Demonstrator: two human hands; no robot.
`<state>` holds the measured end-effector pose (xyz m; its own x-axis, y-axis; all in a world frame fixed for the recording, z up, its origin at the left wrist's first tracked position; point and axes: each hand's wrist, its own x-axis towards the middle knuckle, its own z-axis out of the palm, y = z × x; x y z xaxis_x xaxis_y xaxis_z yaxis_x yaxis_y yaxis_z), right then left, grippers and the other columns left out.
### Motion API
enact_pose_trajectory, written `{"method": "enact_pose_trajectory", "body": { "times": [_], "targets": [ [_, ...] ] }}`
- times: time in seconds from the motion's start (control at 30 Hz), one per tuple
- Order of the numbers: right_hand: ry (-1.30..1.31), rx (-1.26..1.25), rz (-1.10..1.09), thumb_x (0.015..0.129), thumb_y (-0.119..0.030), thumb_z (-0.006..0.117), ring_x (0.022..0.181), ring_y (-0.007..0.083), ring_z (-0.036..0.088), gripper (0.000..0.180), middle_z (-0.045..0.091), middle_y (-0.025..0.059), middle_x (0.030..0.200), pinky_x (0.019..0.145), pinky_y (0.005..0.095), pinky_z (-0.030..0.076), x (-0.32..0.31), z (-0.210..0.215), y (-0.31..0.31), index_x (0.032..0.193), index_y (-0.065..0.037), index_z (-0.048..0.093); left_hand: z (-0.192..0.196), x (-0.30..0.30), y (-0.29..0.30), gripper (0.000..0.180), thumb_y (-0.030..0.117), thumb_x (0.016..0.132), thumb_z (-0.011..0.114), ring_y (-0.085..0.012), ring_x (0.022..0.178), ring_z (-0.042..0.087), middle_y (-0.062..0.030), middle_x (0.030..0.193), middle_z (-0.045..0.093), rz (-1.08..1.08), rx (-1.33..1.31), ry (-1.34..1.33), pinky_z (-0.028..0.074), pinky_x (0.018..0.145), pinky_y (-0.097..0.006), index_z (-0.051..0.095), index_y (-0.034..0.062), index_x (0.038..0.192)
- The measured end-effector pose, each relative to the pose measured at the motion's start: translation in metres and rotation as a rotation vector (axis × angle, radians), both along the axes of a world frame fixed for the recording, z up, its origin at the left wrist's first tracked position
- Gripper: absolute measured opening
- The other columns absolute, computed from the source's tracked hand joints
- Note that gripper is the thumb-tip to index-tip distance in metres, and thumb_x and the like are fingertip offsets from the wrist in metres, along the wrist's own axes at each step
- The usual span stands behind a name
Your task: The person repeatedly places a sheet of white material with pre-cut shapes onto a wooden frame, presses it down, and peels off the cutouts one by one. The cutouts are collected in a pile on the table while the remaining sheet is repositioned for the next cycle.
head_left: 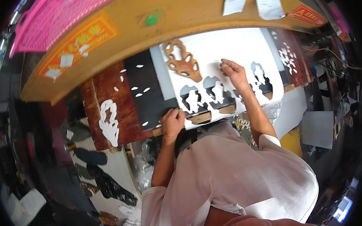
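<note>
A large white sheet [214, 49] lies across the worktable, its near part pierced by several ornate cut-outs and hanging over the front edge. My left hand [173, 121] is curled at the sheet's near left corner and pinches its edge. Over the middle of the sheet is my right hand [233, 73], its fingers bent and closed; whatever is between them is too small to make out. An orange-brown cutting die [184, 65] with several oval openings rests on the sheet's far left, apart from both hands.
A yellow machine beam [134, 33] spans the far side, with a pink basket [59, 17] above its left end. On the reddish-brown board [124, 100] lies a white cut piece [108, 123]. Small white scraps [287, 56] are scattered at right.
</note>
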<state>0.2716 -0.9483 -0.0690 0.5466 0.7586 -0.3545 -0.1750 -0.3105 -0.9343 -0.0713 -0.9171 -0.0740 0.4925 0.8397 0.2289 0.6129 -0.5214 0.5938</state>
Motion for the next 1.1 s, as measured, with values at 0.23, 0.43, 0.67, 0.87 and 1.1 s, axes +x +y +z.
{"method": "enact_pose_trajectory", "body": {
  "times": [0.23, 0.43, 0.67, 0.87, 1.1],
  "targets": [
    [-0.183, 0.194, -0.297, 0.103, -0.025, 0.066, 0.09, 0.0132, 0.067, 0.06, 0.074, 0.0092, 0.105, 0.082, 0.028, 0.055, 0.075, 0.033, -0.082, 0.15, 0.01, 0.053, -0.005, -0.002, -0.011, 0.019, 0.022, 0.094, 0.069, -0.0385, 0.07, 0.068, -0.0114, 0.078, 0.069, 0.051, 0.168, 0.088, 0.054, 0.062, -0.051, 0.073, 0.0077, 0.082],
    [-0.332, 0.404, -0.732, 0.102, -0.023, 0.06, 0.078, 0.0105, 0.061, 0.041, 0.072, 0.008, 0.092, 0.073, 0.0317, 0.053, 0.146, 0.061, -0.111, 0.135, 0.001, 0.065, -0.011, 0.004, -0.016, 0.033, 0.028, 0.095, 0.067, -0.0403, 0.07, 0.067, -0.0129, 0.074, 0.068, 0.139, 0.247, 0.077, 0.051, 0.062, -0.053, 0.064, 0.0069, 0.069],
    [-0.565, 0.245, -0.55, 0.101, -0.019, 0.057, 0.099, 0.0251, 0.067, 0.055, 0.069, 0.0173, 0.106, 0.09, 0.0372, 0.053, 0.176, 0.056, -0.148, 0.152, -0.001, 0.054, -0.019, 0.001, -0.013, 0.037, 0.032, 0.096, 0.066, -0.0423, 0.072, 0.067, -0.0153, 0.075, 0.069, 0.194, 0.256, 0.123, 0.05, 0.063, -0.055, 0.063, 0.0069, 0.068],
    [-0.632, 0.125, -0.121, 0.102, -0.018, 0.065, 0.098, 0.0331, 0.073, 0.028, 0.074, 0.0224, 0.107, 0.089, 0.0388, 0.055, 0.092, -0.001, -0.165, 0.124, -0.001, 0.073, -0.022, -0.003, -0.01, 0.017, 0.027, 0.09, 0.066, -0.0409, 0.082, 0.071, -0.013, 0.087, 0.076, 0.172, 0.208, 0.134, 0.056, 0.072, -0.053, 0.078, 0.0141, 0.086],
    [-1.154, 0.262, 0.175, 0.093, -0.021, 0.074, 0.084, 0.0346, 0.065, 0.015, 0.071, 0.0097, 0.081, 0.093, 0.0459, 0.049, 0.029, -0.037, -0.149, 0.09, -0.008, 0.08, -0.01, 0.007, -0.014, 0.027, 0.029, 0.089, 0.068, -0.0414, 0.077, 0.067, -0.0138, 0.076, 0.067, 0.2, 0.205, 0.12, 0.052, 0.067, -0.053, 0.065, 0.0085, 0.071]
  ]
}}
